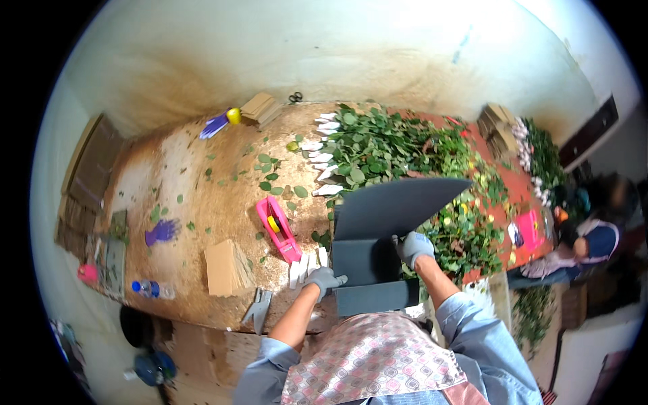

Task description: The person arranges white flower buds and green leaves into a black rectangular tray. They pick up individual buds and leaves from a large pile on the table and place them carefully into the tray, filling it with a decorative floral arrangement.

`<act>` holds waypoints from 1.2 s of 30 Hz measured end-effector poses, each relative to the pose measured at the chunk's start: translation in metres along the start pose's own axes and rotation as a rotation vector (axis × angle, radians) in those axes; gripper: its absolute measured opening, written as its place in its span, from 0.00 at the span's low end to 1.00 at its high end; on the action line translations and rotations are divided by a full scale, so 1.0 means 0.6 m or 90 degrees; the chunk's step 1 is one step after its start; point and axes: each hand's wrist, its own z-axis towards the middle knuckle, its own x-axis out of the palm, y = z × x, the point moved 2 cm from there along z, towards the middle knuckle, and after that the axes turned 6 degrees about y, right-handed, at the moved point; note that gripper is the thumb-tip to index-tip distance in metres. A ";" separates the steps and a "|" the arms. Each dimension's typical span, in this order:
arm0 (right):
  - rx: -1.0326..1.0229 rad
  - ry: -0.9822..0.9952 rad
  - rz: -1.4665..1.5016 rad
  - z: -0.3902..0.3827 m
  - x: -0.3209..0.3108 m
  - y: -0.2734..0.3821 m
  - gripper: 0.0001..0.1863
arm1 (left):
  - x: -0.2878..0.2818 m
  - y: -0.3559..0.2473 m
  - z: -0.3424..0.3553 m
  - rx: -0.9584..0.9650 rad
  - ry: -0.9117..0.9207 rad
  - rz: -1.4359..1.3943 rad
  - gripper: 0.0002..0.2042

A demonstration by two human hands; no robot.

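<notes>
A dark grey folded board (368, 260) stands in front of me at the table's near edge, with a tall back panel and a low front flap. My right hand (414, 248), in a grey glove, is closed on its right side, the thumb over the inner face. At the left edge, my gloved left hand (325, 280) grips the board near the front flap; some of its fingers are hidden. White-wrapped stem ends (307, 264) lie beside my left hand. Just beyond them is a pink tape dispenser (279, 229) with a yellow roll.
Leafy green stems (385, 145) with white-wrapped ends are heaped behind the board. Left of my hands lie a cardboard stack (228, 268) and a grey metal tool (258, 309). Farther left are a purple glove (160, 232) and a bottle (152, 289). Another person (580, 246) is at the right.
</notes>
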 end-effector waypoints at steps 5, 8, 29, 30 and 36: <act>-0.131 0.117 -0.015 -0.006 0.012 0.049 0.25 | -0.003 -0.019 -0.013 -0.011 -0.023 0.004 0.35; -0.422 0.123 -0.089 -0.026 0.024 0.115 0.22 | 0.005 -0.007 -0.003 -0.024 -0.039 0.007 0.35; -0.424 0.111 -0.217 0.004 0.121 0.125 0.17 | 0.014 -0.003 -0.070 -0.363 -0.504 -0.131 0.45; -0.424 0.101 -0.218 0.006 0.123 0.122 0.17 | 0.017 -0.010 -0.052 -0.362 -0.515 -0.091 0.44; -0.429 0.110 -0.219 0.006 0.127 0.121 0.17 | 0.036 -0.020 -0.009 -0.289 -0.606 0.061 0.35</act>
